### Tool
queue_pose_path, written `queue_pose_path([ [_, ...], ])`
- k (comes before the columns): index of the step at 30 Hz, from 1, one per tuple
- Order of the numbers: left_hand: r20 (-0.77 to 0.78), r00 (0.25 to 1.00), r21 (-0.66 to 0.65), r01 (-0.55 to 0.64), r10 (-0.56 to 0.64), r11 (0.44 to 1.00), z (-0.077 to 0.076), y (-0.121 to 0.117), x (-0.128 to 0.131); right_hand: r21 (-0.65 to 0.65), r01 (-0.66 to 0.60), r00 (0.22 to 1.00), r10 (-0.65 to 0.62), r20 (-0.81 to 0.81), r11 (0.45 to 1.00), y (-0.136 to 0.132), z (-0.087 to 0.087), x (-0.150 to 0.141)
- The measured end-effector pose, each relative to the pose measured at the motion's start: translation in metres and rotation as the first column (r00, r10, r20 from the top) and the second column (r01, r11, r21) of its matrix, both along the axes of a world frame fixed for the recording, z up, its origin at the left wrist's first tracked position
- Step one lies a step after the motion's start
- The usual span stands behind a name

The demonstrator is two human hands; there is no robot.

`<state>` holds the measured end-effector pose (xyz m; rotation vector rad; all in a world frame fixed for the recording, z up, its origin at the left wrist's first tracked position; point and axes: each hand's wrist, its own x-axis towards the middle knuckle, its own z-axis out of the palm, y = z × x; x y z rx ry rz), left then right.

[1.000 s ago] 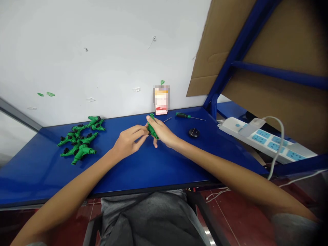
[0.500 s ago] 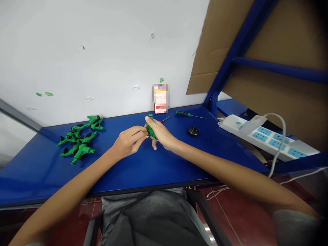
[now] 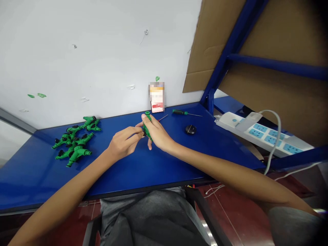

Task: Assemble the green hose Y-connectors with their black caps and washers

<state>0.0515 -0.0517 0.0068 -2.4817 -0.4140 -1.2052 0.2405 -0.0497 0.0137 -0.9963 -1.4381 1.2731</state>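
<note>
"Head view: what is occupying the centre of the figure?"

"A green fitting [image 3: 147,131] is being held between both hands, over the middle of the counter [image 3: 159,171]. Its ringed end is pointing toward the white wall [image 3: 102,68], and a small black part [image 3: 144,133] is showing on its left side."

"How are the fingers standing?"

"On the left hand [image 3: 123,141], thumb and forefinger are pinching the fitting at the black part. The right hand [image 3: 160,135] is gripping the body from the other side, its thumb lying along the top and one finger extending below."

"Where, then, is any change centring?"

"At the pinch, apparently: the right hand is seemingly steadying while the left is working the black part. Whether that part is turning or seating, one cannot tell."

"And farther out?"

"A red-handled tool [image 3: 163,118] is lying just behind the right hand, partly hidden. An upright panel [image 3: 157,99], blurred, is leaning near the wall. To the right, a screwdriver [image 3: 180,112] and a round black object [image 3: 191,129] are resting apart, with a power strip [image 3: 269,136] lying beyond. To the left, several green connectors [image 3: 78,150] are sitting clustered."
</note>
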Motion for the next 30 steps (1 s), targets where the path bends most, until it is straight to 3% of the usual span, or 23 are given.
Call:
queue_pose_path([
  [3,0.000,1.000,-0.054,0.002,-0.002,0.999,0.008,-0.001,-0.003,-0.004,-0.035,0.999,0.035,-0.035,0.999,0.000,0.004,0.001],
  [8,-0.122,0.992,-0.007,0.015,-0.016,1.000,0.017,0.002,-0.013,-0.020,-0.109,0.985,0.105,-0.135,0.994,0.001,0.007,-0.002],
  [13,-0.046,0.999,-0.070,0.021,-0.024,0.997,0.024,0.000,-0.013,-0.100,-0.227,0.960,0.205,-0.192,0.969,0.003,0.012,0.000],
  [17,0.064,0.998,-0.183,0.036,-0.025,0.983,0.033,-0.006,-0.009,-0.132,-0.412,0.905,0.387,-0.179,0.902,0.009,0.017,0.010],
  [21,0.122,0.991,-0.243,0.086,-0.058,0.966,0.037,-0.012,-0.005,-0.142,-0.607,0.793,0.583,-0.177,0.782,0.016,0.020,0.019],
  [24,0.136,0.988,-0.278,0.114,-0.079,0.954,0.038,-0.017,-0.002,-0.144,-0.683,0.730,0.666,-0.151,0.716,0.020,0.019,0.023],
  [27,0.142,0.986,-0.311,0.128,-0.087,0.942,0.039,-0.021,-0.001,-0.139,-0.717,0.697,0.703,-0.144,0.683,0.022,0.014,0.023],
  [30,0.151,0.986,-0.343,0.116,-0.067,0.932,0.039,-0.025,0.001,-0.104,-0.699,0.714,0.681,-0.163,0.707,0.024,0.008,0.020],
])
